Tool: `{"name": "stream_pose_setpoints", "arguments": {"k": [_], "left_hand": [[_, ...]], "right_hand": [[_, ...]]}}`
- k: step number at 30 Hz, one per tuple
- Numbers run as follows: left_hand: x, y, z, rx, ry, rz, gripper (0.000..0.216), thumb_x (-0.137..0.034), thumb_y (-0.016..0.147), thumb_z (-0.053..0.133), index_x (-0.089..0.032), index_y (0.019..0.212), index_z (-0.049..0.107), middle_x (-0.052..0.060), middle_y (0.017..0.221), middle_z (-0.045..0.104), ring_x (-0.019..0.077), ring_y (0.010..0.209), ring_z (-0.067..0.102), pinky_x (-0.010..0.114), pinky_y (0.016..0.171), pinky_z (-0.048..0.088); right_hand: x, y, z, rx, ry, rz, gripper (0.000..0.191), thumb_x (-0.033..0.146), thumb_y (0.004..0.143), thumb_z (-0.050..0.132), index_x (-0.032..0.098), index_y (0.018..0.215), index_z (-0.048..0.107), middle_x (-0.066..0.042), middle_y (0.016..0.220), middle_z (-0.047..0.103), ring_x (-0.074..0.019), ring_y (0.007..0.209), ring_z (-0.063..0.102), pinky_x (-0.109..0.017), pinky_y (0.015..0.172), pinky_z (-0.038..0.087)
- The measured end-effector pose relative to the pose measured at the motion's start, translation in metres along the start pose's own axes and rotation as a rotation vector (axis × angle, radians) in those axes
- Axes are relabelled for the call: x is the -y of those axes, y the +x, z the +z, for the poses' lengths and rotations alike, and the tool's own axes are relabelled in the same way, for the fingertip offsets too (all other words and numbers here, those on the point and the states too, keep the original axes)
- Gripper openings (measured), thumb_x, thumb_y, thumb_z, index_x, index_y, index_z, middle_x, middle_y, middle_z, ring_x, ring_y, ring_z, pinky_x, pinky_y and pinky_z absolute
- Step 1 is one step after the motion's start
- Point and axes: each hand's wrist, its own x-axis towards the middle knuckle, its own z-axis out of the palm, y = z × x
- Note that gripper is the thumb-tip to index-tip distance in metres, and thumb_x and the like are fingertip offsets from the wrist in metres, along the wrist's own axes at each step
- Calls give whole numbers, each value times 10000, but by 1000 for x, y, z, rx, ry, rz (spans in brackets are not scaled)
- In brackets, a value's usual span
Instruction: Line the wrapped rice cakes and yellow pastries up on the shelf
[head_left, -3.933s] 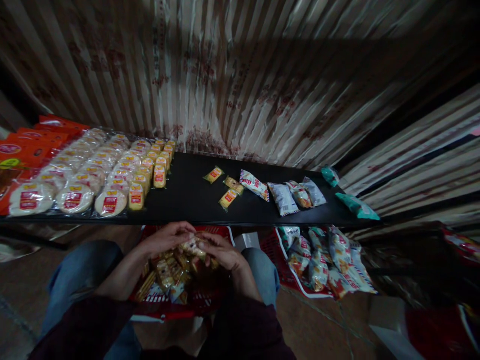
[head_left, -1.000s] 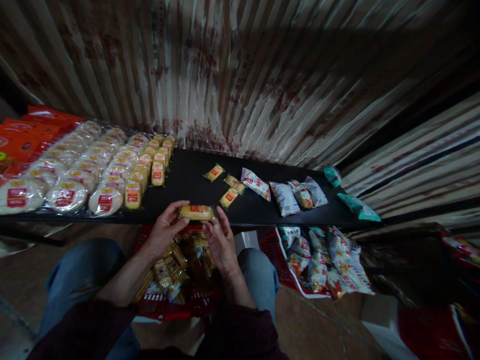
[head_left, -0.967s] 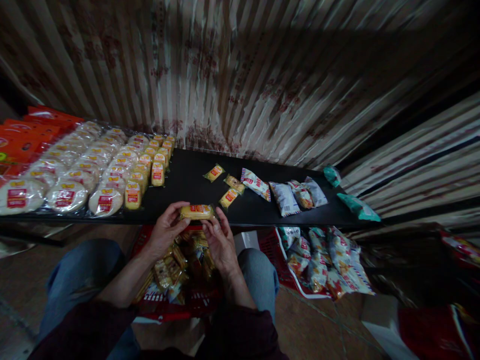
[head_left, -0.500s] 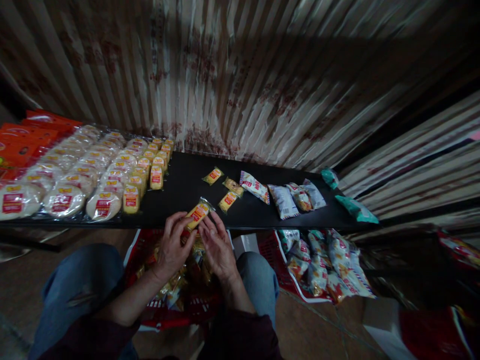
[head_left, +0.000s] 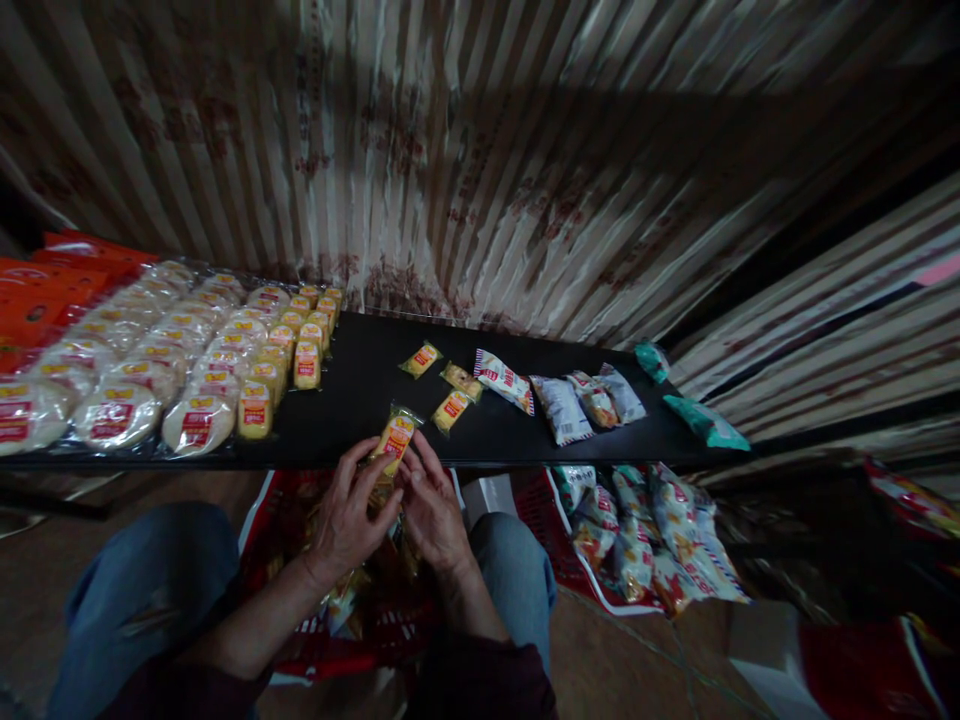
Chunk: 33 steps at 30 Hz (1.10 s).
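Between my two hands, at the front edge of the black table (head_left: pixel 360 400), is a small yellow snack packet (head_left: pixel 393 442) with a red and white label. The fingers of my left hand (head_left: pixel 352 510) close on its left side, and my right hand (head_left: pixel 435 505) grips it from the right. The packet stands nearly upright, label toward me. Just beyond lie loose packets of the same kind, one yellow packet (head_left: pixel 451 410) nearest and another yellow packet (head_left: pixel 421 359) farther back. Below my hands a red basket (head_left: pixel 259 530) holds many more, partly hidden by my arms.
Rows of round wrapped crackers (head_left: pixel 199 420) and upright yellow packets (head_left: pixel 256 405) fill the table's left. Orange bags (head_left: pixel 45 310) lie beyond them. White snack bags (head_left: pixel 561 408) and green bags (head_left: pixel 706 420) lie right. A second red basket (head_left: pixel 559 555) with bags stands on the floor. Striped sheeting hangs behind.
The packet in my hands has turned from a slant to nearly upright, its label now facing me. Both hands remain around it at the table edge. The view has shifted slightly.
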Motion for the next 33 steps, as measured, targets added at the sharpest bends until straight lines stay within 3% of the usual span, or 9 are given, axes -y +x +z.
{"name": "stream_pose_setpoints", "arguments": {"k": [6, 15, 33], "left_hand": [[1, -4, -1, 82, -78, 8, 496, -205, 802, 534, -245, 1291, 458, 118, 1310, 428, 255, 1205, 459, 419, 1005, 414], [0, -3, -1, 80, -194, -113, 453, -210, 827, 488, -216, 1279, 459, 117, 1243, 498, 238, 1173, 480, 405, 1003, 417], [-1, 2, -3, 65, -332, -335, 339, -280, 848, 491, -214, 1179, 508, 96, 1174, 521, 216, 1110, 512, 375, 936, 441]], "right_hand": [[1, 0, 2, -22, -34, 6, 573, 311, 706, 721, 285, 1250, 541, -36, 1301, 563, -201, 1160, 549, -373, 1053, 365], [0, -1, 5, -54, -57, 11, 564, 317, 700, 722, 304, 1238, 551, -16, 1348, 527, -221, 1237, 485, -389, 1039, 375], [-3, -2, 2, 16, -104, -36, 465, 311, 735, 698, 268, 1189, 609, -30, 1348, 528, -227, 1258, 464, -420, 1117, 256]]}}
